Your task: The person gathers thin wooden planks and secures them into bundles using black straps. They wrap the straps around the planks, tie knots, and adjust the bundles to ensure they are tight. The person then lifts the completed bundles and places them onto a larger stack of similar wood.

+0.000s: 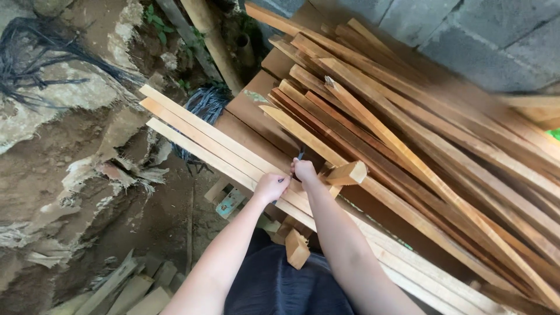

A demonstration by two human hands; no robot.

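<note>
- gripping a thin dark tool (300,155), the right hand (304,170) is curled shut around it; most of the tool is hidden, kind unclear.
- left hand (270,186) rests fisted on pale planed wooden slats (198,133); whether it holds anything, cannot tell.
- both hands sit just beside a short squared wood block (347,173).
- reddish rough battens (420,146) heaped right, ends cut off by the frame.
- grey block wall (466,41) behind.

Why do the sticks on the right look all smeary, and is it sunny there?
In the head view, the piled wooden slats smear toward the right edge, blurred by motion; the hands, left hand and right hand, look sharper. Light is soft and even, with no hard shadows or glare. The dirt ground at left is fairly clear.
</note>
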